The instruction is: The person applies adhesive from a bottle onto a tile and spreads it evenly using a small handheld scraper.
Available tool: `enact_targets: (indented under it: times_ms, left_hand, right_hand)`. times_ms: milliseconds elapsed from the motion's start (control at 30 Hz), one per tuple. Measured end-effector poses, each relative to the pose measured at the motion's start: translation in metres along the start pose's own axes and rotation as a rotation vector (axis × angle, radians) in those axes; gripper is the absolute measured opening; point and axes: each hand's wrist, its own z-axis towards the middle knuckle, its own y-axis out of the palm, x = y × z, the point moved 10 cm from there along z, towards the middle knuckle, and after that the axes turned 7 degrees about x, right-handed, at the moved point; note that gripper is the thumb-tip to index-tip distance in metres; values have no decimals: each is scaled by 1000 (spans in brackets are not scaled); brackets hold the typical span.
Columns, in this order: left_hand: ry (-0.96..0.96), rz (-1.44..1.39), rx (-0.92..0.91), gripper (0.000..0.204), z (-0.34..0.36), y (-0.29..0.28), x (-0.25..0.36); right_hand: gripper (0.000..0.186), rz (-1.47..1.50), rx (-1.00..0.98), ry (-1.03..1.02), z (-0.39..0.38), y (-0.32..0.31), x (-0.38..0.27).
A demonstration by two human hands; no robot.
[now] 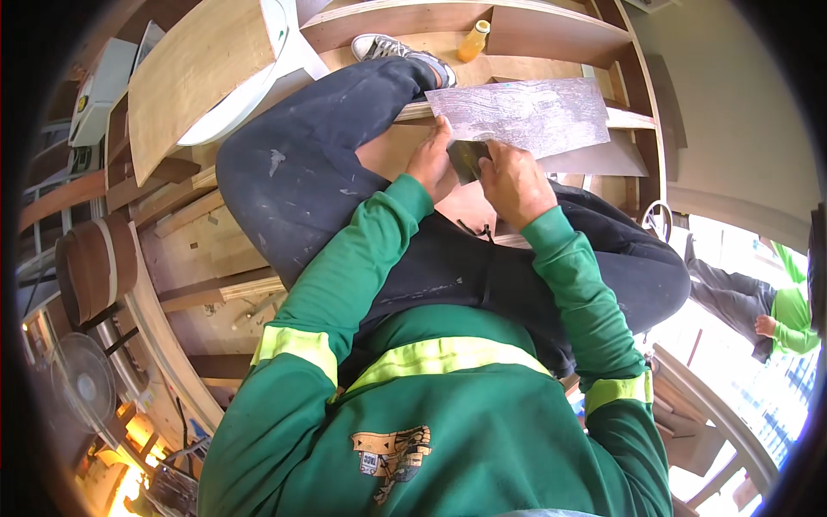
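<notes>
A grey-brown wood-grain laminate strip (530, 116) with a whitish sheen lies across in front of me, above the wooden frame. My left hand (428, 164) grips its near left corner, the thumb on top and the other fingers mostly hidden beneath. My right hand (517, 185) is closed on a dark, flat, blade-like piece (468, 160) just below the strip's near edge. That piece spans the gap between my hands, and its exact kind is not plain. The right knuckles come close to the strip's near edge.
I sit cross-legged inside a wooden frame (551, 36) with several compartments. A bottle of orange liquid (473, 41) stands beyond my shoe (405, 53). At the left are a curved-edged wooden board (202, 73) and a fan (83, 376). Another person (788, 314) is at the far right.
</notes>
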Motion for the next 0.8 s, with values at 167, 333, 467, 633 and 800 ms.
enact_targets:
  times_ms: [167,333,467,633,800]
  left_hand:
    - [-19,-203,42,47,-3,5,1]
    - [-37,-250,-13,47,-5,16,8]
    - [-26,-305,-84,53,-4,22,16]
    - [22,-229,-88,57,-3,13,17]
    - [10,-307,5,56,1,16,18]
  right_hand:
    - [21,-26,109,-15,23,-46,24]
    - [13,-159,95,-149,37,-35,13]
    - [20,-224,73,-236,27,-13,-10]
    - [23,-119,-1,-313,12,-16,-41]
    - [18,-134,134,-205,26,-55,-10]
